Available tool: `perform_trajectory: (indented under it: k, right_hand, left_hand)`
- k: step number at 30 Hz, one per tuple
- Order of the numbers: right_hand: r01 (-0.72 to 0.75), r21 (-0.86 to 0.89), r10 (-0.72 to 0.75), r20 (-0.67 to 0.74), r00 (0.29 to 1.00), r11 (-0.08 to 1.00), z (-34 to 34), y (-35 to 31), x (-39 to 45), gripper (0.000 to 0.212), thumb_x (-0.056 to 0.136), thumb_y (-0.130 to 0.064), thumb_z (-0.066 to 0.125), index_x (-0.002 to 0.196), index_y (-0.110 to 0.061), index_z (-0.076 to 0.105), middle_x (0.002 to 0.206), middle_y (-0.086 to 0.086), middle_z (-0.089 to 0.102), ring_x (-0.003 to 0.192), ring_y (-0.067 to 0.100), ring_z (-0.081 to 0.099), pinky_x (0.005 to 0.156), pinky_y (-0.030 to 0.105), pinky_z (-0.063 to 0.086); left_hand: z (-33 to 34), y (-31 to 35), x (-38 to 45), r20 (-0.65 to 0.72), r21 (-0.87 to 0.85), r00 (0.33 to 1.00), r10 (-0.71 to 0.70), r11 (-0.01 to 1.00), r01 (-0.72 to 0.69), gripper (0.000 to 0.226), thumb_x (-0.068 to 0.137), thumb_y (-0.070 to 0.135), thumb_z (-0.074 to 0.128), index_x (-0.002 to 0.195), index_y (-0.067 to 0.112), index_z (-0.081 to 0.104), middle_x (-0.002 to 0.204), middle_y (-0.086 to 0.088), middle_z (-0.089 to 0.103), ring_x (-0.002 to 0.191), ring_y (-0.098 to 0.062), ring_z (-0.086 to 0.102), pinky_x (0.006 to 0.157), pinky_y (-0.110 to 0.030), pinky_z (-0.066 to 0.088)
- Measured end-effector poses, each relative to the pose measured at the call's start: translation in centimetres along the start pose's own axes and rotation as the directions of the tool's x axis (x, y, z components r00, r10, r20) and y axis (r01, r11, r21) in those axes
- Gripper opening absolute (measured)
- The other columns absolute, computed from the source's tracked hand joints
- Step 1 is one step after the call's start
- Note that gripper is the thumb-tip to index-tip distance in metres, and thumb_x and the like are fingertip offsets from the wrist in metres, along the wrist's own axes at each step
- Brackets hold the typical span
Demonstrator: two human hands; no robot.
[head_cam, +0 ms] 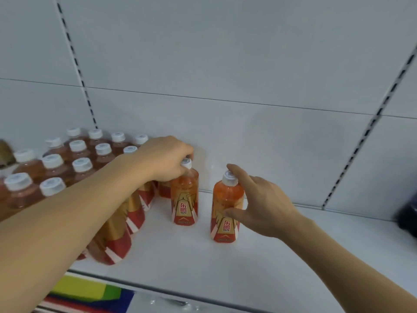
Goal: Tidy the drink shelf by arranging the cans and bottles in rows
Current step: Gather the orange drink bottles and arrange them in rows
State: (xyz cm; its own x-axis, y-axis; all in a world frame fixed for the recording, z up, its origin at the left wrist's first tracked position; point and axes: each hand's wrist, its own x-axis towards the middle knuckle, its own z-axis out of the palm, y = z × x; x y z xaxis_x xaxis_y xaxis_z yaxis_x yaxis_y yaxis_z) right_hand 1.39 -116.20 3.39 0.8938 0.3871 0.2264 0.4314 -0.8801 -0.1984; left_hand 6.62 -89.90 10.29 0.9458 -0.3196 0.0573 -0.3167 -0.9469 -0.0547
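White shelf board (225,263) is running across the view, backed by a pale panelled wall (225,53) with three slotted uprights; below the front edge a striped yellow, green, blue and red strip (85,292) is showing. Nearest, the right hand (261,204) is closing loosely round one upright orange bottle (226,211), forefinger at its white cap, thumb against the label, fingers half-curled and touching. Just left of it, apart, a second bottle (185,197) is standing upright; the left hand (164,158) is reaching over from the left and pinching its cap from above with curled fingers. Two bottles are thus standing loose, near each other but not touching. Left and farther back, the bottle block (74,168) is sitting in packed rows against the wall; about fourteen white caps are countable, others hidden under the left forearm. At far right a dark object (408,213) is lying, blurred.
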Motion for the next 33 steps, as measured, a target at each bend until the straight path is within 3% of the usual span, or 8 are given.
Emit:
perform_trajectory:
  k: [5, 14, 17, 20, 25, 29, 31, 33]
  right_hand:
    - [-0.006, 0.036, 0.007, -0.033, 0.999, 0.999, 1.9, -5.5, 0.6, 0.094, 0.089, -0.062, 0.073, 0.159, -0.043, 0.013, 0.128, -0.005, 0.066, 0.105, 0.021, 0.06, 0.084, 0.035, 0.052]
    - [-0.05, 0.035, 0.054, -0.105, 0.993, 0.998, 4.8, -12.9, 3.5, 0.093, 0.086, -0.057, 0.077, 0.157, -0.042, 0.02, 0.101, -0.003, 0.065, 0.087, 0.023, 0.057, 0.071, 0.038, 0.049]
    - [-0.076, 0.016, 0.077, -0.112, 0.991, 0.997, 5.4, -14.2, 4.2, 0.094, 0.086, -0.056, 0.078, 0.16, -0.039, 0.024, 0.09, -0.007, 0.054, 0.081, 0.021, 0.047, 0.067, 0.035, 0.039]
    - [-0.084, -0.001, 0.083, -0.111, 0.99, 0.996, 5.6, -15.1, 4.7, 0.094, 0.087, -0.057, 0.077, 0.161, -0.037, 0.022, 0.089, -0.007, 0.052, 0.082, 0.021, 0.048, 0.069, 0.036, 0.04]
    - [-0.077, 0.037, 0.082, -0.162, 0.983, 0.996, 6.7, -15.6, 4.7, 0.093, 0.088, -0.058, 0.077, 0.16, -0.038, 0.022, 0.1, -0.003, 0.065, 0.086, 0.021, 0.055, 0.07, 0.038, 0.05]
    - [-0.006, 0.041, 0.017, -0.277, 0.961, 0.999, 8.3, -15.4, 4.6, 0.095, 0.089, -0.055, 0.078, 0.165, -0.03, 0.027, 0.093, -0.006, 0.061, 0.078, 0.015, 0.047, 0.063, 0.031, 0.038]
    - [0.011, 0.04, 0.002, -0.309, 0.951, 0.999, 8.9, -14.9, 4.4, 0.097, 0.09, -0.059, 0.074, 0.167, -0.031, 0.023, 0.108, -0.003, 0.07, 0.088, 0.018, 0.058, 0.066, 0.03, 0.044]
    - [0.011, 0.036, -0.001, -0.283, 0.959, 0.999, 9.2, -14.5, 3.9, 0.107, 0.089, -0.063, 0.072, 0.17, -0.034, 0.009, 0.138, -0.002, 0.066, 0.115, 0.021, 0.063, 0.082, 0.033, 0.054]
  left_hand:
    - [0.4, -3.6, 0.3, -0.007, 0.034, 0.997, 0.077, 0.996, -0.077, 0.024, 0.094, 0.046, 0.067, 0.112, 0.029, 0.065, 0.098, 0.004, 0.063, 0.093, -0.022, 0.061, 0.072, -0.038, 0.049]
    - [0.8, -8.5, 1.2, -0.031, -0.004, 0.983, 0.184, 0.983, -0.184, 0.028, 0.089, 0.051, 0.072, 0.093, 0.027, 0.058, 0.086, 0.002, 0.059, 0.08, -0.022, 0.059, 0.069, -0.04, 0.05]
    - [0.9, -8.7, 1.3, -0.056, -0.008, 0.972, 0.229, 0.973, -0.23, 0.021, 0.093, 0.044, 0.07, 0.098, 0.025, 0.061, 0.088, 0.002, 0.057, 0.081, -0.02, 0.057, 0.063, -0.035, 0.04]
    - [1.0, -8.7, 1.4, -0.069, -0.016, 0.964, 0.258, 0.966, -0.26, 0.011, 0.095, 0.031, 0.065, 0.104, 0.025, 0.062, 0.091, 0.002, 0.056, 0.08, -0.019, 0.056, 0.062, -0.034, 0.037]
    - [1.2, -9.2, 1.4, -0.059, -0.096, 0.965, 0.257, 0.96, -0.262, 0.013, 0.097, 0.023, 0.062, 0.109, 0.028, 0.062, 0.099, 0.002, 0.061, 0.083, -0.018, 0.058, 0.065, -0.033, 0.043]
    - [1.8, -9.5, 1.5, -0.026, -0.173, 0.967, 0.252, 0.952, -0.253, 0.024, 0.098, 0.025, 0.065, 0.119, 0.036, 0.062, 0.11, 0.006, 0.065, 0.093, -0.017, 0.061, 0.074, -0.033, 0.046]
    - [1.9, -9.7, 1.5, -0.02, -0.202, 0.97, 0.243, 0.949, -0.242, 0.03, 0.098, 0.032, 0.066, 0.127, 0.039, 0.062, 0.115, 0.008, 0.065, 0.1, -0.019, 0.061, 0.079, -0.035, 0.047]
    - [1.8, -9.8, 1.3, -0.017, -0.204, 0.972, 0.234, 0.951, -0.233, 0.031, 0.099, 0.039, 0.065, 0.129, 0.038, 0.061, 0.116, 0.008, 0.064, 0.102, -0.02, 0.061, 0.082, -0.037, 0.049]
